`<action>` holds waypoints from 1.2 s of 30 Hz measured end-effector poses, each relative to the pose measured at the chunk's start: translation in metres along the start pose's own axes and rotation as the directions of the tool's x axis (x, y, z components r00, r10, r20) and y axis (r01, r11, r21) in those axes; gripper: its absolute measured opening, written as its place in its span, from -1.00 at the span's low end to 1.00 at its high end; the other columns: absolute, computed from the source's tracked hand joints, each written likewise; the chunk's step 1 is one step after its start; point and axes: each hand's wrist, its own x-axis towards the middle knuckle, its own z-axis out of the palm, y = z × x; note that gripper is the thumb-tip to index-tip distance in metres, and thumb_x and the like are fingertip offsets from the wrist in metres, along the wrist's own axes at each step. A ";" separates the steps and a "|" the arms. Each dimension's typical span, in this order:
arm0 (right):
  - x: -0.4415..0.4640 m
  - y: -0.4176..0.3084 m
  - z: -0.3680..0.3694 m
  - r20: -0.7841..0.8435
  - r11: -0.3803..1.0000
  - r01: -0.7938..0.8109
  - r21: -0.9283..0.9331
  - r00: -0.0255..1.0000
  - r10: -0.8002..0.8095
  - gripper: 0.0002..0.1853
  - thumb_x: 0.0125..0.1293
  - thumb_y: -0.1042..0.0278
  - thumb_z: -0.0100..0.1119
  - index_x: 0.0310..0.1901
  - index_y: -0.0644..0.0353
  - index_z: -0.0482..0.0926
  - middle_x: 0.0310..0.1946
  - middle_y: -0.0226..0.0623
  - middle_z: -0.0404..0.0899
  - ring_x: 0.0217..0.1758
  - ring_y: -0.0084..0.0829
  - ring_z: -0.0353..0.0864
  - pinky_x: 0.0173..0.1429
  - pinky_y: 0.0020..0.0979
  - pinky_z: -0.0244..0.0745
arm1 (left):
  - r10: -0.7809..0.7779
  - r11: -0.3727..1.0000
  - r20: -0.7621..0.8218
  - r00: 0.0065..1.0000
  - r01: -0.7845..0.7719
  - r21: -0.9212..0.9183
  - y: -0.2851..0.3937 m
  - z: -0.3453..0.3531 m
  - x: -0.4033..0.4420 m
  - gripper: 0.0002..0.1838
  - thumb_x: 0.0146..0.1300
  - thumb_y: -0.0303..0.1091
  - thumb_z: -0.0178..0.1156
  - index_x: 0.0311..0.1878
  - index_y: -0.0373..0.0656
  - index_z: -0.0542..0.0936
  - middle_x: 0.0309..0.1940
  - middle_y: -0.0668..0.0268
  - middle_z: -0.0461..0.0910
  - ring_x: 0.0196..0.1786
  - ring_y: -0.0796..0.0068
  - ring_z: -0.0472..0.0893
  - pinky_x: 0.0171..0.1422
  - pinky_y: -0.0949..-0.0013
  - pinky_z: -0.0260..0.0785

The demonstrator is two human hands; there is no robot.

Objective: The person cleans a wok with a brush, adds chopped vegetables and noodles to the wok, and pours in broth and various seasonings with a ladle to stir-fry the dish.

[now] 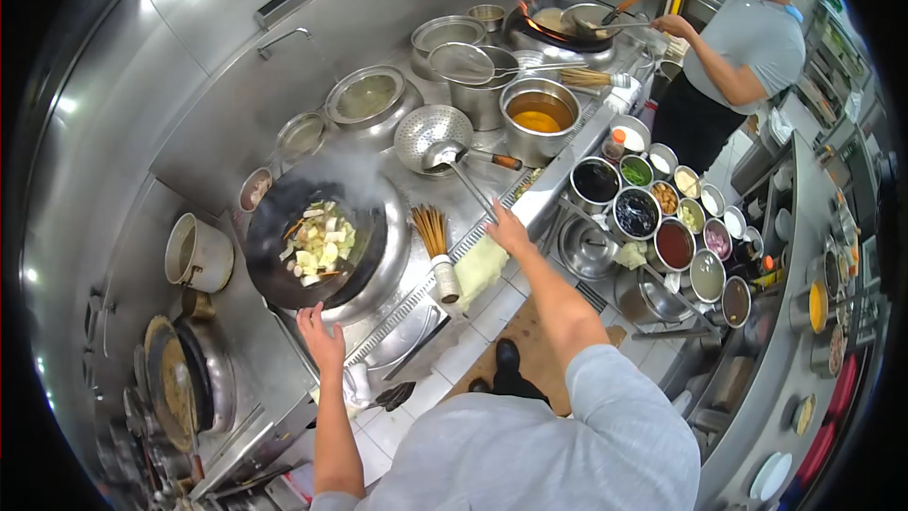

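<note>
A black wok [270, 270] sits on the burner at left, with chopped vegetables [322, 241] in pale, green and orange pieces inside and steam rising. My left hand [322, 339] is at the wok's near edge, fingers apart; whether they touch the rim I cannot tell. My right hand [509, 230] is closed around the handle of a metal ladle [445, 155]. The ladle's bowl lies over a perforated skimmer [430, 128] with a wooden handle. Between my hands, a bamboo wok brush [430, 232] lies on the stove edge.
Pots with strainers [369, 99] line the back. A pot of amber oil [539, 118] stands right of the skimmer. Seasoning containers [674, 244] crowd the right side. Another person [747, 47] works at a flaming wok [558, 24]. A dented pot [199, 254] stands at left.
</note>
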 end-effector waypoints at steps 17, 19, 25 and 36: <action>-0.613 0.220 -0.073 0.483 0.536 -0.837 -0.110 0.427 0.765 -0.48 0.27 0.17 0.18 0.25 0.13 0.44 -0.23 -0.06 0.66 -0.38 -0.23 0.68 -0.39 -0.14 0.60 | 0.106 0.994 -0.008 0.994 -0.106 -0.007 -0.024 0.031 -0.003 -0.38 0.15 -0.42 0.28 0.32 -0.19 0.40 0.20 -0.04 0.41 0.26 -0.07 0.37 0.34 -0.01 0.20; -0.657 0.246 -0.072 0.212 0.282 -0.938 0.202 0.323 0.922 -0.49 0.26 0.25 0.16 0.26 0.07 0.44 -0.34 -0.10 0.68 -0.42 -0.28 0.70 -0.43 -0.16 0.58 | 0.216 0.976 -0.026 0.976 -0.217 -0.031 0.010 0.042 -0.010 -0.35 0.19 -0.39 0.26 0.37 -0.19 0.34 0.24 -0.04 0.38 0.28 -0.05 0.37 0.37 -0.01 0.19; -0.716 0.319 -0.136 -0.588 0.604 -0.753 0.261 0.372 0.718 -0.61 0.19 0.43 0.10 0.09 0.09 0.58 -0.50 -0.04 0.66 -0.49 -0.22 0.70 -0.25 -0.19 0.60 | 0.695 0.687 0.489 0.527 -0.287 -0.668 0.222 0.034 -0.116 -0.46 0.12 -0.36 0.30 0.21 -0.24 0.50 0.07 0.01 0.55 0.18 -0.01 0.50 0.32 0.14 0.30; -0.845 0.522 -0.432 -0.675 0.323 -0.757 0.568 -0.204 0.709 -0.13 0.24 0.54 -0.05 0.55 -0.17 -0.13 -0.46 -0.09 0.63 -0.51 -0.22 0.66 -0.36 -0.16 0.57 | 0.836 0.410 0.525 -0.158 -0.457 -0.790 0.462 0.024 -0.325 -0.51 0.19 -0.27 0.29 0.21 -0.12 0.50 -0.04 0.01 0.58 0.04 -0.07 0.53 0.12 0.05 0.40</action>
